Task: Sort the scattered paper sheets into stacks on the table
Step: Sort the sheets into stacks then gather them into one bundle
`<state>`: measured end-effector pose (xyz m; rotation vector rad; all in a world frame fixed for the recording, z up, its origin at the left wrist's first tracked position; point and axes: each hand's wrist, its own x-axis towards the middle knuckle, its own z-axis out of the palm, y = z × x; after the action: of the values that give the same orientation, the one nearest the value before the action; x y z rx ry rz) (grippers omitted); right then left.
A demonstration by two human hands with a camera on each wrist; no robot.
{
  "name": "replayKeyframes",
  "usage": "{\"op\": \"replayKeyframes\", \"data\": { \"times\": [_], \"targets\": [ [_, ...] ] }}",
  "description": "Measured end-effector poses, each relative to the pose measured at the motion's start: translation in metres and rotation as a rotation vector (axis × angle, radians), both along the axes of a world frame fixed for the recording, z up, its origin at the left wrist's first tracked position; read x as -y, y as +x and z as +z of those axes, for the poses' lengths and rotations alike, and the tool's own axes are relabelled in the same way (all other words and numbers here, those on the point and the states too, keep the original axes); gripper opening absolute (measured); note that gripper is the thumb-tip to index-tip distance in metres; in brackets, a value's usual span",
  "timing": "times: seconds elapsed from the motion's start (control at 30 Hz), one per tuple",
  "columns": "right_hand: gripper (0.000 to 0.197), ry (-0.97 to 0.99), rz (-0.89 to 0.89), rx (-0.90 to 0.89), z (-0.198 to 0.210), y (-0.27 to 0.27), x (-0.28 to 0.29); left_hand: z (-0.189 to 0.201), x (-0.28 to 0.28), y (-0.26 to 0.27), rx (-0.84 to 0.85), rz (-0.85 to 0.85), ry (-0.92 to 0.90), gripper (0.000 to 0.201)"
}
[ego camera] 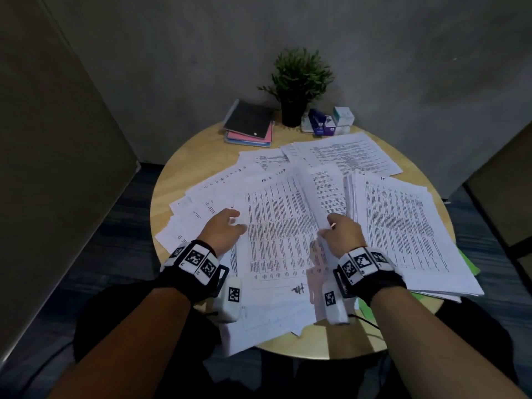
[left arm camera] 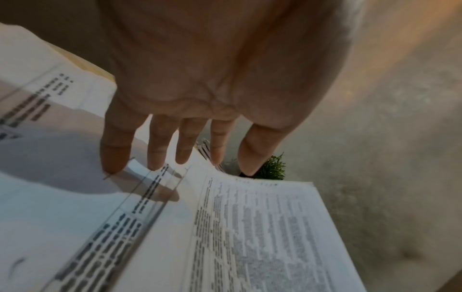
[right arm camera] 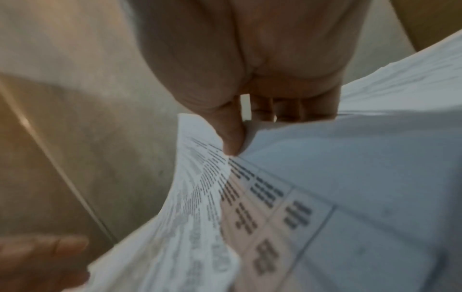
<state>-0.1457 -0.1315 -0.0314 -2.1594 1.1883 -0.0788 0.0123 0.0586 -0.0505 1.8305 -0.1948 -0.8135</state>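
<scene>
Printed white paper sheets (ego camera: pixel 276 226) lie scattered over the round wooden table (ego camera: pixel 184 156). My right hand (ego camera: pixel 335 228) pinches the near edge of a lifted, curling sheet (ego camera: pixel 322 191), thumb on top; the right wrist view shows the thumb (right arm camera: pixel 231 138) pressed on that sheet (right arm camera: pixel 325 177). My left hand (ego camera: pixel 230 226) hovers flat with straight fingers over the sheets at the left of the pile; in the left wrist view its fingers (left arm camera: pixel 160 146) are spread just above the paper (left arm camera: pixel 225 227). A thicker stack of sheets (ego camera: pixel 408 231) lies at the right, another (ego camera: pixel 345 154) at the back.
Notebooks (ego camera: pixel 249 125) are piled at the table's back left. A potted plant (ego camera: pixel 298 84) and small boxes with a stapler (ego camera: pixel 328 120) stand at the back. A green folder (ego camera: pixel 469 266) shows under the right stack. Grey walls close in behind.
</scene>
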Motion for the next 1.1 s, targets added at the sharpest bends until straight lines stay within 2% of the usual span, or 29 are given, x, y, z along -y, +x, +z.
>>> {"op": "replayKeyframes", "data": {
  "times": [0.1, 0.2, 0.3, 0.37, 0.43, 0.53, 0.6, 0.73, 0.83, 0.97, 1.1],
  "targets": [
    [0.018, 0.023, -0.045, 0.192, 0.016, -0.006, 0.012, 0.004, 0.002, 0.008, 0.045, -0.037, 0.018, 0.05],
    [0.016, 0.034, -0.078, 0.372, 0.026, -0.005, 0.022, 0.013, 0.005, 0.017, -0.005, -0.006, -0.111, 0.065],
    [0.033, 0.087, -0.094, 0.508, 0.031, 0.008, 0.02, 0.022, 0.007, 0.028, -0.022, 0.01, -0.27, 0.057],
    [0.036, 0.147, -0.059, 0.551, 0.034, 0.02, 0.015, 0.027, 0.005, 0.036, -0.002, -0.015, -0.361, 0.045],
    [0.039, 0.183, -0.015, 0.527, 0.037, 0.032, 0.01, 0.03, 0.0, 0.047, 0.05, 0.012, -0.382, 0.04],
    [0.033, 0.316, 0.04, 0.535, 0.043, 0.049, 0.016, 0.032, -0.013, 0.072, 0.287, 0.144, -0.25, 0.04],
    [0.021, 0.27, 0.062, 0.447, 0.044, 0.06, 0.032, 0.033, -0.024, 0.089, 0.404, 0.271, -0.179, 0.042],
    [0.01, -0.046, 0.285, 0.094, 0.038, 0.089, 0.06, 0.032, -0.038, 0.107, 0.457, 0.449, -0.167, 0.039],
    [0.027, -0.217, 0.47, -0.129, 0.031, 0.119, 0.067, 0.027, -0.044, 0.11, 0.447, 0.484, -0.156, 0.041],
    [0.047, -0.282, 0.635, -0.28, 0.022, 0.154, 0.062, 0.027, -0.043, 0.107, 0.459, 0.429, -0.101, 0.033],
    [0.084, -0.313, 0.828, -0.488, 0.004, 0.161, 0.041, 0.032, -0.043, 0.106, 0.494, 0.394, -0.108, 0.028]
  ]
}}
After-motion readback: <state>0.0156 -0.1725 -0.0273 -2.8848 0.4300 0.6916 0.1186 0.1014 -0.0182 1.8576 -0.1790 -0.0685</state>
